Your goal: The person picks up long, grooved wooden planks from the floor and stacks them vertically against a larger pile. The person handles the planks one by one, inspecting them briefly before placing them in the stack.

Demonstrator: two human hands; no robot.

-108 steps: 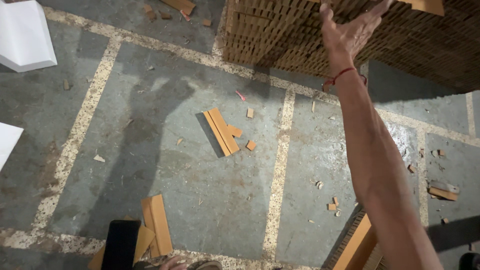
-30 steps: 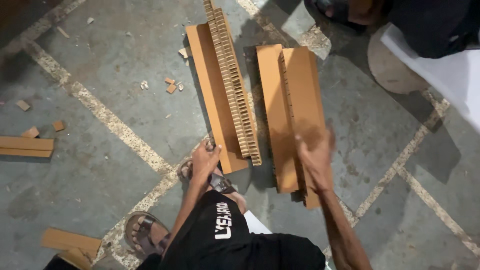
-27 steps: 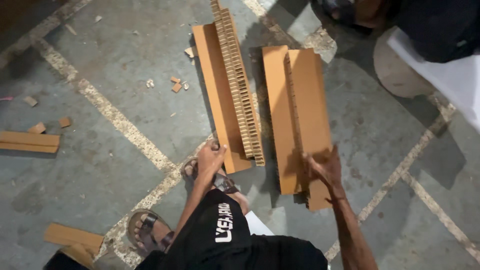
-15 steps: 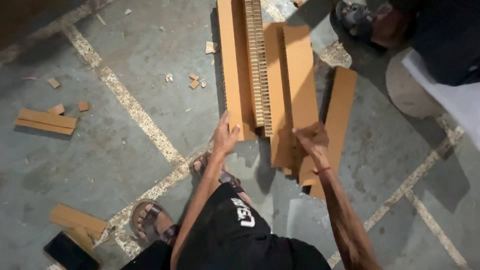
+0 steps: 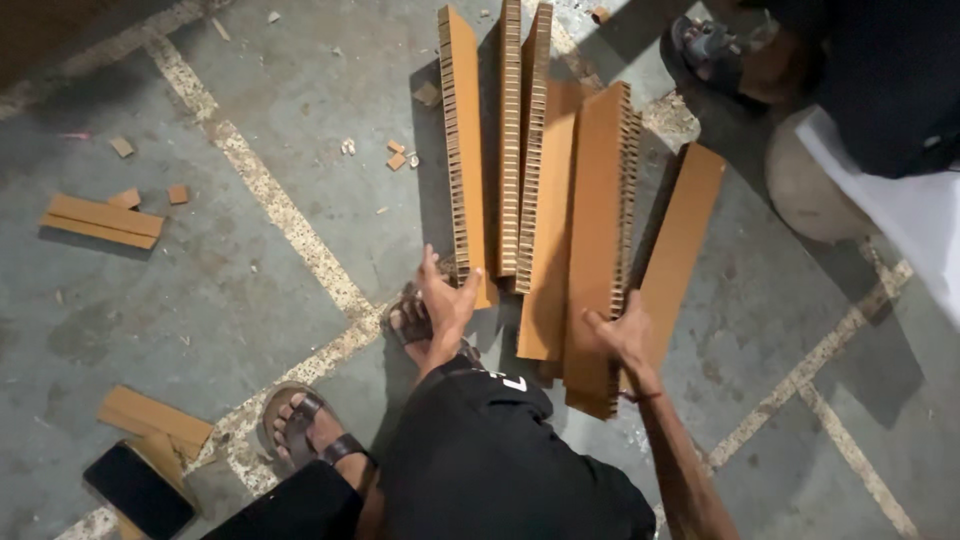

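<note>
1. So the view looks straight down at a grey concrete floor [image 5: 250,330] with pale painted lines crossing it, and a bunch of long brown honeycomb cardboard strips [image 5: 545,200] lying side by side, running away from the person.
2. The left hand [image 5: 447,298] sits at the near end of the leftmost strip [image 5: 462,150], which stands on edge with its honeycomb cells showing. Fingers are spread and pressed against the strip's end, thumb out to the side. It looks more like pushing or steadying than a real wrap-around grip.
3. The right hand [image 5: 622,335] is clamped on the near end of a wide strip [image 5: 600,230] on the right of the pile, fingers curled over its edge. That strip tilts up a bit over its neighbours.
4. Between the two hands there are two more narrow strips on edge and a flat one, all touching each other. One more flat strip [image 5: 682,240] lies angled just beside the right hand, on the outer side.
5. The person's two sandalled feet [image 5: 310,435] are on the floor by the left hand, dark shorts below.
6. Off to the left, well apart: short cardboard offcuts [image 5: 102,220], small crumbs of scrap, more offcuts near the bottom left with a dark phone [image 5: 140,490] on top.
7. Top right, another person's sandalled foot [image 5: 715,55] and dark clothing, next to something white [image 5: 900,210].
</note>
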